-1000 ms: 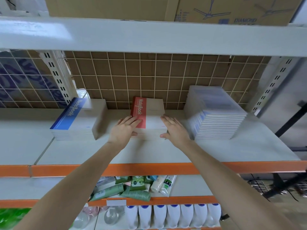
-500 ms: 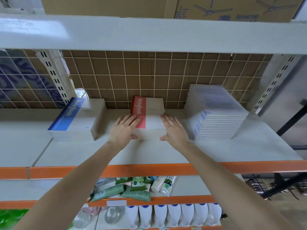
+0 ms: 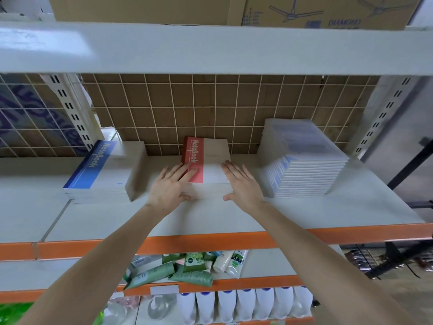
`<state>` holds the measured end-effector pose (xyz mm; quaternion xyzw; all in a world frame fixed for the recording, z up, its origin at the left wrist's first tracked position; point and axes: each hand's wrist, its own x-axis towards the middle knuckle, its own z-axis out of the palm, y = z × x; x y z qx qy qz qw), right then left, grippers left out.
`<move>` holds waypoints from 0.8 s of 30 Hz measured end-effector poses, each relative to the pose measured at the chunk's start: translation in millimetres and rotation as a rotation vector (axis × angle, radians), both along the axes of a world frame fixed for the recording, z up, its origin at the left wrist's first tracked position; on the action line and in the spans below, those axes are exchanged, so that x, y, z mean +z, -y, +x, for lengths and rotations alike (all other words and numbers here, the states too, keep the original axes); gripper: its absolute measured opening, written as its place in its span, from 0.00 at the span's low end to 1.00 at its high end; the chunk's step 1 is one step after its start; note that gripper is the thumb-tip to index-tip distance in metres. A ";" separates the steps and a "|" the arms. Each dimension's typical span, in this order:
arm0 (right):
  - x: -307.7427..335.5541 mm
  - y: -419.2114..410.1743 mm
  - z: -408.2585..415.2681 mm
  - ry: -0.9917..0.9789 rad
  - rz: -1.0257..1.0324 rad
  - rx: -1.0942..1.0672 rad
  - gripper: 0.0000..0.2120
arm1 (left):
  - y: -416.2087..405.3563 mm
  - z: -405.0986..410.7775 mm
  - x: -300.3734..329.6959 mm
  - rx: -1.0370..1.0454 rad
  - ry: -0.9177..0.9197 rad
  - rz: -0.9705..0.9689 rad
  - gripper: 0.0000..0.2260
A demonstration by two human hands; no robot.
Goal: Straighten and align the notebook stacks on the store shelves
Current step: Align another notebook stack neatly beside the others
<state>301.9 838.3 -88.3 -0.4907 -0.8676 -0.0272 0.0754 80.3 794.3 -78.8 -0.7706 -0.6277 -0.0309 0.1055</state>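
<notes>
L hand (image 3: 167, 188) bare, no glove | R hand (image 3: 243, 186) same | forearms bare, no sleeves/watch

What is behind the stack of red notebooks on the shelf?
Directly behind the red notebook stack stands a white wire grid with brown cardboard behind it. The grid's bottom part is covered by the stack, so I cannot tell whether the stack touches it.

Soft, even overhead light is filling the scene w/ faint shadows; glare is showing on the white upper shelf beam (image 3: 46, 43); wide-angle bending and blur are smearing the edges.
</notes>
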 end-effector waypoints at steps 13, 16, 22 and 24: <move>81.9 20.7 65.3 -0.268 0.245 -0.033 0.43 | -15.6 98.4 60.4 -0.264 0.216 0.255 0.33; 101.1 21.9 110.2 -0.238 0.223 -0.051 0.42 | -17.1 134.7 73.8 -0.278 0.293 0.275 0.32; 104.3 9.0 193.8 -0.085 0.107 -0.103 0.43 | -27.5 189.9 76.0 -0.293 0.257 0.257 0.33; 103.8 0.7 214.9 -0.068 0.085 -0.098 0.43 | -34.8 207.0 74.2 -0.272 0.213 0.201 0.33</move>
